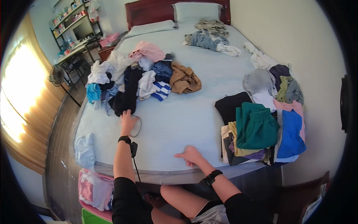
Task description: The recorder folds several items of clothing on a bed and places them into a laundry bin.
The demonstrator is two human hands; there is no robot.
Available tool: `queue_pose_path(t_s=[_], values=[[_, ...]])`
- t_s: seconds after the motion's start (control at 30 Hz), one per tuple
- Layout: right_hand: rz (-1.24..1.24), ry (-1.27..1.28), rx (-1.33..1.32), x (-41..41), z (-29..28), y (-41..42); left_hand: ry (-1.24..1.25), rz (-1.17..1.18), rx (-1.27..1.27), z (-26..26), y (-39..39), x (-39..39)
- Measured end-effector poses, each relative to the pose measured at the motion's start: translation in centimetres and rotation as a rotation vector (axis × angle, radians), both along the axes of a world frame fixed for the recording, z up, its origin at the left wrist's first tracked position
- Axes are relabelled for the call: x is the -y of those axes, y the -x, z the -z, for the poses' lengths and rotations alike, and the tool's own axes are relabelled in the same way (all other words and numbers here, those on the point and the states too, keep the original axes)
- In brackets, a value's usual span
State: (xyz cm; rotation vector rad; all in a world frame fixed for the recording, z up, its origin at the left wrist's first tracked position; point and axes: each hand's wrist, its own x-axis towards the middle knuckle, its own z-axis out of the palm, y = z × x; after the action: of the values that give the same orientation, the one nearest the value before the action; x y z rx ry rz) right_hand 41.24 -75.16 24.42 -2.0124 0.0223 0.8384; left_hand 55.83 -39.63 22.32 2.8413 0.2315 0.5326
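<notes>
My left hand (128, 121) reaches forward to the near end of a black garment (129, 93), its fingertips touching the cloth. Whether they pinch it is not clear. That garment lies at the front of a loose heap with a brown garment (185, 79), a blue-and-white checked cloth (161, 91), a pink garment (148, 51) and several white pieces. Above the bare mattress cover, near the bed's front edge, my right hand (190, 156) holds nothing; its index finger points left while the others curl. To its right, folded clothes are stacked, with green shorts (256, 126) on top.
A folded blue garment (292, 134) lies by the wall. Light blue cloth (85, 151) sits at the bed's left corner, above a pink basket (82, 179) of clothes. Farther back are rumpled clothes (208, 39), pillows (198, 12) and a standing fan (57, 75). A cable (136, 168) hangs from my left wrist.
</notes>
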Motion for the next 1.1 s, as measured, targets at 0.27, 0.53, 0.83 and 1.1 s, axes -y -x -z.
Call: queue_pose_path(t_s=[0.27,0.53,0.83,1.1], values=[[-0.032,-0.005,0.025,-0.6,-0.1,0.0,-0.192,0.057,0.011,-0.5,5.3,6.1],[0.023,-0.069,0.129,0.7,0.3,0.4,0.26,0.3,0.108,-1.7,22.7,18.2],[0.13,-0.174,0.2,0.5,2.0,1.7,1.179,0.075,0.08,-3.7,36.3,22.8],[-0.152,-0.312,0.161,0.2,1.8,11.1,1.091,0.366,-0.567,-6.2,41.4,23.6]])
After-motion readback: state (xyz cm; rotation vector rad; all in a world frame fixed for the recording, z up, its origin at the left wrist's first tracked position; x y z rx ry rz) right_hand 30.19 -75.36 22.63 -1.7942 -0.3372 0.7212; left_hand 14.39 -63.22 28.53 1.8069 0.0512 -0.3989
